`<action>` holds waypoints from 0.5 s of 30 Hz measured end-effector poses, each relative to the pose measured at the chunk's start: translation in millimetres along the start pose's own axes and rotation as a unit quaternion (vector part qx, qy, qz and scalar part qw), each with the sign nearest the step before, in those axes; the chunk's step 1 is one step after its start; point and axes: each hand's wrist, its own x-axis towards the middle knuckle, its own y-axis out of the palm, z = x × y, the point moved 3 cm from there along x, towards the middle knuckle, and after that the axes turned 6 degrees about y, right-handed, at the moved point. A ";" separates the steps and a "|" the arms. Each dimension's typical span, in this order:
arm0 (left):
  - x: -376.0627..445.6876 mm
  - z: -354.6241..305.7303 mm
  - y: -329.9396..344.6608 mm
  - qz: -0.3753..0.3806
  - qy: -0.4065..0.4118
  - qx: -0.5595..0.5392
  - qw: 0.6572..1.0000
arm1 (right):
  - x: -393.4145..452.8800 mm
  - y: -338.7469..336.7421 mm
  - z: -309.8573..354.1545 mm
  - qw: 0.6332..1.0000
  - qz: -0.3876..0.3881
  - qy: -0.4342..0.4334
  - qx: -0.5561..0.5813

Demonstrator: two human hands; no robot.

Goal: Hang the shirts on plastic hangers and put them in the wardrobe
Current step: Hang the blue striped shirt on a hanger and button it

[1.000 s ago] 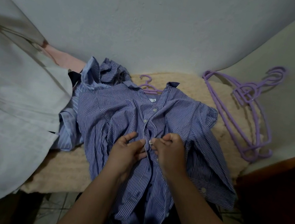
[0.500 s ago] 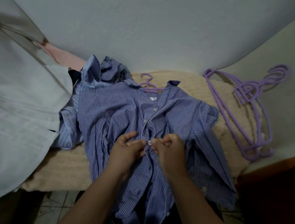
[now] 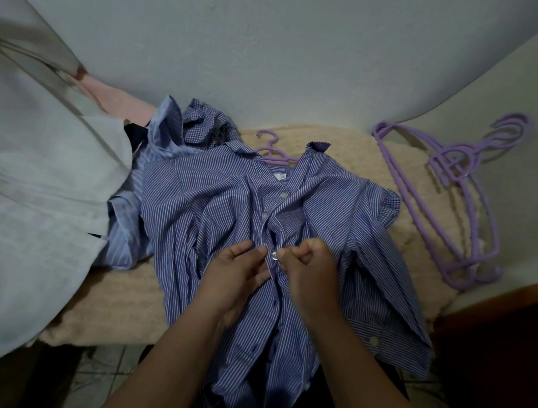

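A blue-and-white striped shirt (image 3: 211, 209) lies front-up on a beige blanket (image 3: 123, 294), its hem hanging over the near edge. A purple plastic hanger (image 3: 273, 151) sits inside it, only the hook and neck showing at the collar. My left hand (image 3: 233, 275) pinches the left edge of the button placket at mid-chest. My right hand (image 3: 310, 268), fingers curled, pinches the right edge beside a white button (image 3: 274, 256). Both hands meet at that button.
Several spare purple hangers (image 3: 450, 208) lie stacked at the blanket's right end against the wall. A pale grey-white garment (image 3: 18, 203) covers the left side, with a pink cloth (image 3: 112, 100) and more blue shirts (image 3: 173, 135) behind. Dark wooden furniture (image 3: 517, 342) stands at right.
Both hands stay on the placket and shift only slightly. The button now shows between the fingertips. The shirt and hangers have not moved.
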 end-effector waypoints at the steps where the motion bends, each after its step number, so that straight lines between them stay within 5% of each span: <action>1: -0.4 -0.2 1.3 0.003 0.002 -0.009 1.000 | 0.3 -0.2 0.3 1.000 -0.003 -0.003 -0.003; 15: -2.1 -1.1 3.0 0.028 0.145 0.140 0.979 | -3.9 -1.4 4.1 0.999 0.021 0.008 0.024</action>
